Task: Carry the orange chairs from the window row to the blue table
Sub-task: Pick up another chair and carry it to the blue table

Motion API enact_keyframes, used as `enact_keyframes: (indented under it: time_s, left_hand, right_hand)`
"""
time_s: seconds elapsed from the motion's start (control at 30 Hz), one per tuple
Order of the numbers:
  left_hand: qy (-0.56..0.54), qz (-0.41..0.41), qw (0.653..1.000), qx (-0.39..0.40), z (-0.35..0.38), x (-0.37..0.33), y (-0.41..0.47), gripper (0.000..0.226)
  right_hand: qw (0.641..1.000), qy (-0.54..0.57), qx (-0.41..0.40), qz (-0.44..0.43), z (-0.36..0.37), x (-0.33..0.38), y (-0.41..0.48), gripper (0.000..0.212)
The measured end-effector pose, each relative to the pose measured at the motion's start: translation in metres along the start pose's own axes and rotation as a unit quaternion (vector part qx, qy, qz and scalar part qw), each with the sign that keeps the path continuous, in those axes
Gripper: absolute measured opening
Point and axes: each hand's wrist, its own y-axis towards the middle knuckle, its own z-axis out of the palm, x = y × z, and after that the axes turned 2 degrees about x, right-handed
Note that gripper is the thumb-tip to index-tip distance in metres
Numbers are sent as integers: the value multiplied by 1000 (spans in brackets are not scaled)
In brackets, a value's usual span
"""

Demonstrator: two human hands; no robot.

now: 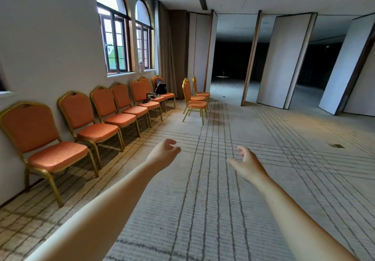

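Several orange chairs with gold frames stand in a row along the left wall under the arched windows; the nearest chair [40,139] is at the far left, another chair [91,123] beside it. A small group of orange chairs [194,100] stands apart by the partition. My left hand [164,152] and my right hand [246,162] reach forward over the carpet with fingers loosely curled, holding nothing. Both hands are well clear of any chair. No blue table is in view.
A black bag [161,87] and other belongings [151,96] lie on the far chairs of the row. Folding partition panels [284,62] stand at the right before a dark room. A floor socket [336,145] is set in the patterned carpet.
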Motion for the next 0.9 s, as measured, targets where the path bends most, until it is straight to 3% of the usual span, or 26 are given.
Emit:
enact_keyframes:
  time_s: [0.43,0.73,0.9]
  left_hand:
    - [50,15,999,12,37,-8,360,43]
    - [30,8,999,-12,65,-44,654,45]
    - [27,-23,999,-12,84,-46,782,44]
  right_hand:
    - [1000,0,-8,24,27,-3,350,70]
    - [1000,8,-25,-11,19,4,654,70]
    - [1000,-3,8,1,26,3,781,73]
